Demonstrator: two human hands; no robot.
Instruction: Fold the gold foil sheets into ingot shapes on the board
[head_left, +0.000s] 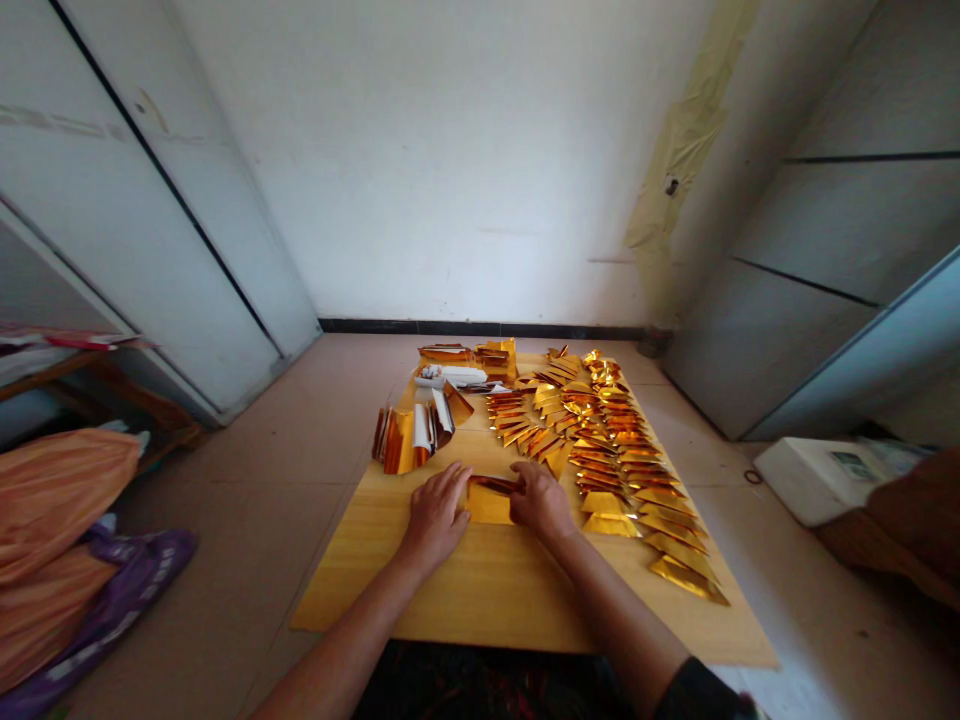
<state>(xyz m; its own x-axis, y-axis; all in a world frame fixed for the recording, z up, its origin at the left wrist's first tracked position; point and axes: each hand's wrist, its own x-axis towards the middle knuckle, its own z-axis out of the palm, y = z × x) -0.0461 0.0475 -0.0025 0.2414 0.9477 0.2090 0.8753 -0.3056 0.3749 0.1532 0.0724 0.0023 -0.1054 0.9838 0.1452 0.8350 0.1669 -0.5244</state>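
Observation:
A sheet of gold foil paper [491,505] lies on the wooden board with its far edge folded over. My left hand [437,508] grips its left end, the fingers bent at the far corner and the thumb along the near side. At the right end my right hand [538,497] has its fingers curled over the folded edge. Rows of folded gold paper pieces [664,500] overlap one another on the board's right side. Left of these stands a bundle of loosely bent gold foil sheets [405,435] with white undersides.
The wooden board [360,575] rests low over a tiled floor. At its far edge are more gold papers [495,355] and a white packet [454,375]. Orange cloth [60,500] and a purple bag [142,565] lie left; a white box [817,475] stands right.

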